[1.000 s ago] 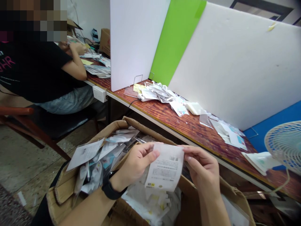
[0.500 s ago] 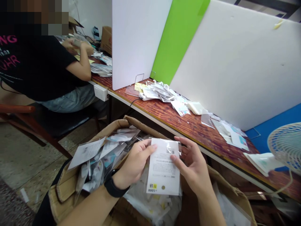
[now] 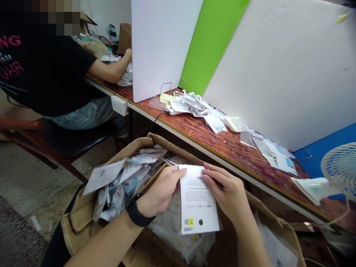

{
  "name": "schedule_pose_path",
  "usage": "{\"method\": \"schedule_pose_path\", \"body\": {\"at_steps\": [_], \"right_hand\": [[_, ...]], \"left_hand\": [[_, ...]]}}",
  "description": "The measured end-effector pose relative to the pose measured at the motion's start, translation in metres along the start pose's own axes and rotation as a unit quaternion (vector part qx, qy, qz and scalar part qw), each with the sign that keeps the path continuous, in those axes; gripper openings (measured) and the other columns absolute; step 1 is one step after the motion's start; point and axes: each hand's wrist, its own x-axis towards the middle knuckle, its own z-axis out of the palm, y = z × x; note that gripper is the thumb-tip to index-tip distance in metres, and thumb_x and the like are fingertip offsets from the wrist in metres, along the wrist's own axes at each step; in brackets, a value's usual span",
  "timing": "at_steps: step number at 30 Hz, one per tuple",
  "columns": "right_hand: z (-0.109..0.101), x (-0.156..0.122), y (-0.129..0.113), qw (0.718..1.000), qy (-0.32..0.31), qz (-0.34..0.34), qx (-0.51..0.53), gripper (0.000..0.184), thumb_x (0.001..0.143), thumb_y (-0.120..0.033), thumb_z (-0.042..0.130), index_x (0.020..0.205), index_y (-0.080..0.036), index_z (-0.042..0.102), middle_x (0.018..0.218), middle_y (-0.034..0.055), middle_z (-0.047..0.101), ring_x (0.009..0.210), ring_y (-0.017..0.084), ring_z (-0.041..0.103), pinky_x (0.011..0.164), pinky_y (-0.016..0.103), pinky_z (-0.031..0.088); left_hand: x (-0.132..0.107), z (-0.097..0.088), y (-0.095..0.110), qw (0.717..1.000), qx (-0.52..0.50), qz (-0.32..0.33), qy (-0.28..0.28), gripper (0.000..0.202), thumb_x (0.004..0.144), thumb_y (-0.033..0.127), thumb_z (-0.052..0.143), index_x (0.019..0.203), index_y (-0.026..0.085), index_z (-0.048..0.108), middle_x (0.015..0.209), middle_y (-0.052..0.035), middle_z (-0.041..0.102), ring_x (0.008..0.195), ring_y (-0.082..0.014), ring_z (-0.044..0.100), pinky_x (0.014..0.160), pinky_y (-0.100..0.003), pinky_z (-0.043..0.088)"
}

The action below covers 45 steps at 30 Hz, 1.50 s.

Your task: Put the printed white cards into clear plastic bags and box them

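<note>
Works beside the long table point(image 3: 222, 146), above the open cardboard box point(image 3: 80, 220). Pinches with the left hand point(image 3: 164, 191) at one upper corner and the right hand point(image 3: 228, 189) at the other, holding up a printed card point(image 3: 197, 200). Seems to be adjusting the clear film point(image 3: 220, 223) along its top edge; next calls for a steady left pinch.

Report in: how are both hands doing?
Left hand gripping white card, upper left. Right hand at its upper right. Card above cardboard box. Hands partly hiding card's top.
</note>
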Motion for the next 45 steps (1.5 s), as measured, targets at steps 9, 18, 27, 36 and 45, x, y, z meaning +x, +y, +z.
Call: {"method": "schedule_pose_path", "body": {"at_steps": [9, 18, 27, 36, 45], "right_hand": [[0.007, 0.0, 0.001, 0.984, 0.021, -0.114, -0.132, 0.013, 0.088, -0.016, 0.049, 0.088, -0.014, 0.062, 0.089, 0.0096, 0.072, 0.079, 0.02, 0.067, 0.069, 0.031, 0.052], [0.001, 0.001, 0.007, 0.989, 0.017, -0.035, -0.14, 0.018, 0.091, -0.022, 0.041, 0.08, -0.018, 0.055, 0.061, 0.0021, 0.064, 0.052, 0.016, 0.06, 0.051, 0.028, 0.045], [-0.018, -0.002, 0.003, 0.979, 0.006, -0.186, -0.083, 0.024, 0.081, -0.008, 0.054, 0.098, -0.024, 0.062, 0.106, 0.0067, 0.069, 0.103, 0.025, 0.061, 0.085, 0.043, 0.052], [-0.015, -0.01, -0.003, 0.946, 0.049, -0.278, -0.157, 0.038, 0.075, -0.001, 0.059, 0.108, -0.019, 0.062, 0.111, 0.0095, 0.068, 0.111, 0.028, 0.058, 0.097, 0.048, 0.047], [0.004, -0.004, -0.015, 0.943, 0.088, 0.192, 0.258, 0.013, 0.08, -0.034, 0.062, 0.085, -0.022, 0.058, 0.097, 0.0073, 0.066, 0.085, 0.023, 0.066, 0.074, 0.036, 0.057]], "left_hand": [[-0.006, 0.006, -0.004, 0.997, 0.033, -0.017, -0.062, 0.028, 0.071, 0.014, 0.067, 0.098, 0.014, 0.059, 0.082, -0.0064, 0.069, 0.071, -0.0198, 0.065, 0.066, -0.031, 0.05], [-0.011, 0.003, -0.001, 0.981, 0.162, -0.031, -0.102, 0.029, 0.063, 0.004, 0.062, 0.089, 0.016, 0.058, 0.085, -0.0051, 0.068, 0.073, -0.0198, 0.064, 0.062, -0.029, 0.049], [-0.006, -0.004, 0.005, 0.987, 0.12, -0.041, -0.099, 0.031, 0.066, 0.007, 0.065, 0.095, 0.014, 0.059, 0.09, -0.0086, 0.068, 0.073, -0.0195, 0.064, 0.066, -0.031, 0.05], [-0.003, -0.02, 0.023, 0.999, 0.027, -0.013, -0.037, 0.031, 0.068, 0.009, 0.067, 0.098, 0.013, 0.058, 0.085, -0.0092, 0.071, 0.072, -0.0208, 0.066, 0.067, -0.033, 0.052], [-0.005, -0.007, 0.011, 0.986, 0.097, 0.126, -0.055, 0.035, 0.072, 0.014, 0.068, 0.105, 0.018, 0.058, 0.108, -0.0066, 0.068, 0.097, -0.0231, 0.062, 0.08, -0.03, 0.049]]}}
